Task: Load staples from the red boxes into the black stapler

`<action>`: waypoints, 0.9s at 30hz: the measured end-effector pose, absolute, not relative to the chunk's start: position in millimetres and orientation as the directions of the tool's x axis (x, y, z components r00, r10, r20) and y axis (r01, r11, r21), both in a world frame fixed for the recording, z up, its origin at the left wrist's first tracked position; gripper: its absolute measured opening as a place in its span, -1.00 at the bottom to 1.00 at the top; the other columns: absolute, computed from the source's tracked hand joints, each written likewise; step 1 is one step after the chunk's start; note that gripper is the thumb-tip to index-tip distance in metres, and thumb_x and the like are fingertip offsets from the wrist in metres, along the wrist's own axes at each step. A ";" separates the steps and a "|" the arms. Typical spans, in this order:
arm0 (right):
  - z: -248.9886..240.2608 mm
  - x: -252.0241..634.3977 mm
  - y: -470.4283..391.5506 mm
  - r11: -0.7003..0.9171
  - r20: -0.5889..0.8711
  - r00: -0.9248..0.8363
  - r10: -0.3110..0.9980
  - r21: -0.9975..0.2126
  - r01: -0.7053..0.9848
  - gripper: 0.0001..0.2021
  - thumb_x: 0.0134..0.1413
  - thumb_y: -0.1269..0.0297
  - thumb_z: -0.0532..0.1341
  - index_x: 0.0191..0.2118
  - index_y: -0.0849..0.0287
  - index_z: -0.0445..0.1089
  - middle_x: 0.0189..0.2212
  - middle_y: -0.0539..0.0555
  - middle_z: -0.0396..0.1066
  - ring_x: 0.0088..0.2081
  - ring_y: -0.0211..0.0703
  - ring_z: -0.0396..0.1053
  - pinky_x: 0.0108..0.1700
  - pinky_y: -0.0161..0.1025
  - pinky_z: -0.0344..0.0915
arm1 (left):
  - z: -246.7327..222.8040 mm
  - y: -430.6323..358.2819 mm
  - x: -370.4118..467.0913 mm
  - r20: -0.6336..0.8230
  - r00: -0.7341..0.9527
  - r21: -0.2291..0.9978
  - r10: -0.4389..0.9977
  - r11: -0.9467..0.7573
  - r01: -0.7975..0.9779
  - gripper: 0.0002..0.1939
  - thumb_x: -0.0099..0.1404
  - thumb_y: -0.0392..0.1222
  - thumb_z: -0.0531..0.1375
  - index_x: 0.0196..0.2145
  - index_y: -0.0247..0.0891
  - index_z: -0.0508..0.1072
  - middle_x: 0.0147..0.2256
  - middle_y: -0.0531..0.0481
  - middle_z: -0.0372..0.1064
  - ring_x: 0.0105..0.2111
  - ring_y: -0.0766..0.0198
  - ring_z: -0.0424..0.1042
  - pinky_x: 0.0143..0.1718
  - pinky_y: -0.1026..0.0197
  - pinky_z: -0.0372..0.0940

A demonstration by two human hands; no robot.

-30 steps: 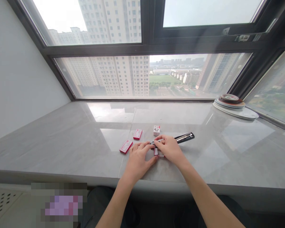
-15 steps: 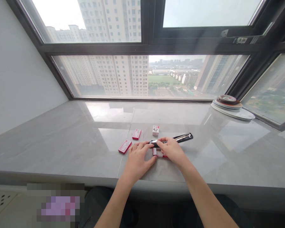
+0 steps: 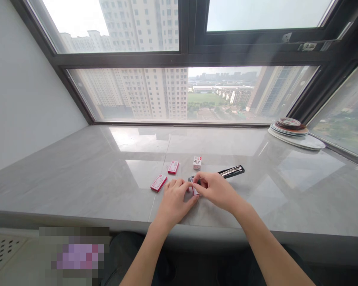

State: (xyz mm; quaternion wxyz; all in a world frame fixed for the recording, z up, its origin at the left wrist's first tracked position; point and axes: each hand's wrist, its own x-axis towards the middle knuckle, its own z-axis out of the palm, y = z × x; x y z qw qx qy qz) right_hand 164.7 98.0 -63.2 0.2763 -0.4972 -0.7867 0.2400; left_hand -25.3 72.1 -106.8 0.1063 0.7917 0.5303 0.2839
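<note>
A black stapler (image 3: 233, 171) lies on the grey stone sill with its top lifted open, its near part behind my right hand. My right hand (image 3: 216, 190) has thumb and fingertips pinched together over a small red and white box (image 3: 195, 191); whatever is between them is too small to make out. Beside it my left hand (image 3: 176, 198) rests with fingers bent, its fingertips and thumb at the box's left edge. Past the hands stands a small white box (image 3: 197, 163). Two flat red and white boxes, one (image 3: 173, 167) farther and one (image 3: 158, 183) nearer, lie to the left.
A stack of plates and round mats (image 3: 296, 133) sits at the back right of the sill (image 3: 77, 174), by the window corner. Dark window frames (image 3: 179, 124) border the back. A blurred purple patch shows at lower left, below the sill's front edge.
My right hand has shifted off the stapler's near end, slightly down and over the small box, and now covers more of it. My left hand has hardly moved. The view has shifted slightly.
</note>
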 end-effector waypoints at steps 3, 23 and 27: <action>-63.1 173.3 92.0 0.442 0.136 -0.446 0.885 -0.549 0.709 -0.91 0.18 0.25 0.25 -0.34 0.08 0.48 -0.52 -0.06 0.42 -0.46 -0.22 0.29 -0.40 -0.27 0.00 | -106.3 74.5 -26.3 0.319 0.291 0.502 0.902 -0.422 0.755 -0.82 0.36 -0.03 0.29 -0.08 0.02 0.50 -0.22 0.07 0.44 -0.11 0.11 0.40 0.05 0.02 0.21; -87.4 203.5 68.8 0.284 0.077 -0.341 0.937 -0.736 0.615 -0.68 0.23 0.17 0.24 0.08 0.07 0.36 -0.34 -0.01 0.48 -0.36 -0.16 0.39 -0.31 -0.24 0.25 | -99.2 72.7 -25.6 0.264 0.246 0.641 0.932 -0.361 0.677 -0.71 0.50 0.02 0.11 0.08 0.07 0.51 -0.29 0.12 0.51 -0.23 0.20 0.42 0.08 0.06 0.20; -92.4 234.8 67.4 0.091 -0.085 -0.239 0.967 -0.764 0.639 -0.64 0.22 -0.08 0.26 -0.09 0.12 0.38 -0.49 -0.03 0.42 -0.44 -0.18 0.33 -0.41 -0.26 0.19 | -97.4 66.5 -20.1 0.299 0.310 0.499 0.903 -0.424 0.756 -0.52 0.45 0.24 0.11 0.25 0.17 0.39 -0.17 0.03 0.43 -0.06 0.12 0.41 0.14 0.00 0.18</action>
